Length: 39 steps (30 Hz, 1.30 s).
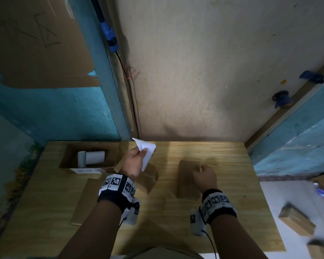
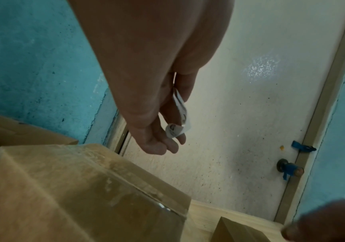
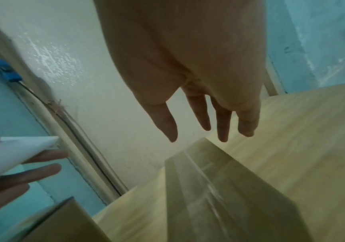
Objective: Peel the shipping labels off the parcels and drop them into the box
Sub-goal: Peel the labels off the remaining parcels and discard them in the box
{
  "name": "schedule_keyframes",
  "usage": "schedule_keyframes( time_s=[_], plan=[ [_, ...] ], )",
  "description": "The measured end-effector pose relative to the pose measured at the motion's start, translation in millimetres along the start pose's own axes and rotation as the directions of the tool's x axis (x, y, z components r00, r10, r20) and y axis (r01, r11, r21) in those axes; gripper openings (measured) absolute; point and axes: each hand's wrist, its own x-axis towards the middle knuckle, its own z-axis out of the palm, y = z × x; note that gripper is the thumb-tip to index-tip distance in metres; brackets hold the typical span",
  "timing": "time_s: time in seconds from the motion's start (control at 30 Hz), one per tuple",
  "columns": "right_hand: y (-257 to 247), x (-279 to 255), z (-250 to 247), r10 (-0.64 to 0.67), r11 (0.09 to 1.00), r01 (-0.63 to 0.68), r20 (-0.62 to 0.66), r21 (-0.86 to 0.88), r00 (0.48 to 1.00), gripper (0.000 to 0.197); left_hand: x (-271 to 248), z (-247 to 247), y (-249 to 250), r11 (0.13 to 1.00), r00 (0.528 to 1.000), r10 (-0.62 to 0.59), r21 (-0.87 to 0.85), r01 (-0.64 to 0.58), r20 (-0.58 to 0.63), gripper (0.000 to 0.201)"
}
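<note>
The left hand (image 1: 134, 161) is raised above the wooden table (image 1: 223, 152) and pinches a white peeled label (image 1: 146, 152) between thumb and fingers; in the left wrist view the same label (image 2: 178, 114) curls against the fingers (image 2: 167, 144), its printed side partly showing. The label hangs in the air just to the right of the open cardboard box (image 1: 69, 156), which sits at the far left of the table and already has rolled white paper (image 1: 92, 157) lying inside it. Below the left hand, just to the right of the box, a brown parcel (image 1: 148, 177) sits tilted on the table, its taped top bare in the left wrist view (image 2: 88, 188). Further right of the box, past that parcel, a second brown parcel (image 1: 187, 178) stands on the table, and the right hand (image 1: 205, 177) rests at its right edge. From the head view the fingers seem bent over the edge, yet the right wrist view shows the fingers (image 3: 223, 124) straight and spread, hanging just above the parcel's far corner (image 3: 219, 180) without gripping it. A flat piece of cardboard (image 1: 86, 200) lies on the table nearer the person than the box.
</note>
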Motion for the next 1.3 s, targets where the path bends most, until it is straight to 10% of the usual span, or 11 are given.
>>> schedule_keyframes(
  time_s=[0.27,0.53,1.3],
  plan=[
    [-52,-21,16,-0.275,0.951,0.248,0.141,0.184,0.951,0.027,-7,-4,4,0.972,0.985,0.168,0.162,-0.172,0.034,0.031],
    [-82,-46,42,-0.257,0.895,0.088,0.345,0.438,0.903,0.029,-16,-10,-1,0.895,0.914,0.307,0.246,-0.371,0.265,0.053],
    [-96,-59,90,-0.323,0.866,0.231,0.144,0.443,0.935,0.025,-16,-78,1,0.966,0.934,0.086,0.201,-0.163,0.346,0.102]
  ],
)
